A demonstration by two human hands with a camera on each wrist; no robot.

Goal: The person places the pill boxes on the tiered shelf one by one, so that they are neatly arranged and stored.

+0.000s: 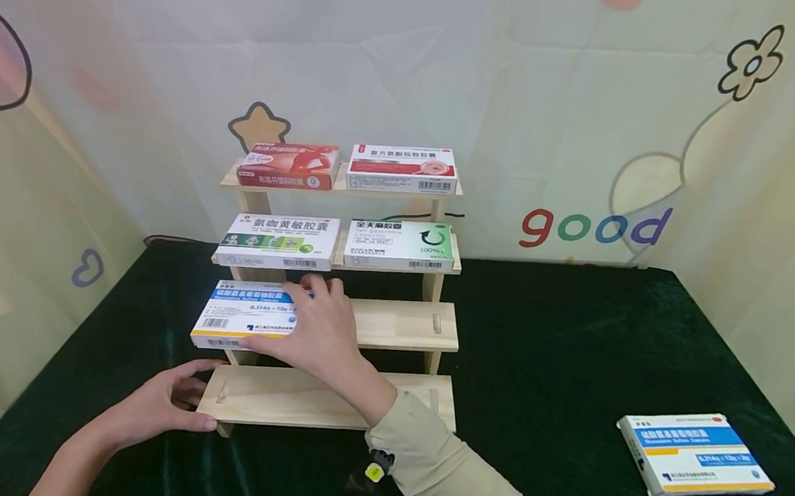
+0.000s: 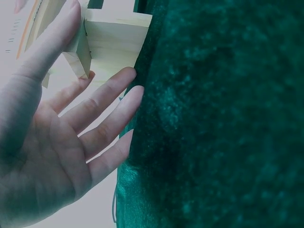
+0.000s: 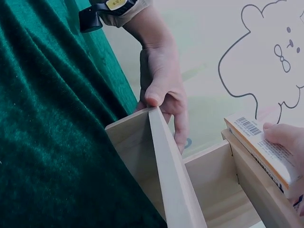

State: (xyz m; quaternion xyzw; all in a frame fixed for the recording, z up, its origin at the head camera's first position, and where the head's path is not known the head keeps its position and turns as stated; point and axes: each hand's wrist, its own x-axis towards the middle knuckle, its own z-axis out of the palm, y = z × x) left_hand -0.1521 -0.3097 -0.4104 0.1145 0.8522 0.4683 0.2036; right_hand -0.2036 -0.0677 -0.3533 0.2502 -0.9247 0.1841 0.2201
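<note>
My right hand (image 1: 326,330) holds a white, blue and yellow medicine box (image 1: 241,315), which lies tilted at the left of the second tier from the bottom. Its thumb is on the box's front edge and its fingers on the far edge. A stepped wooden display rack (image 1: 287,399) carries the box. At the left end of the bottom tier, my left hand (image 1: 159,404) grips the board, thumb at the front edge and index finger towards the back. The left wrist view shows that hand's palm (image 2: 52,147), its other fingers stretched beside the rack.
Upper tiers hold a red box (image 1: 288,165), a white-and-red box (image 1: 402,169), a white box with a green strip (image 1: 277,240) and a white-and-green box (image 1: 399,244). Another blue-and-white medicine box (image 1: 696,457) lies on the dark green cloth (image 1: 543,353) at right. A printed curtain (image 1: 555,120) hangs behind.
</note>
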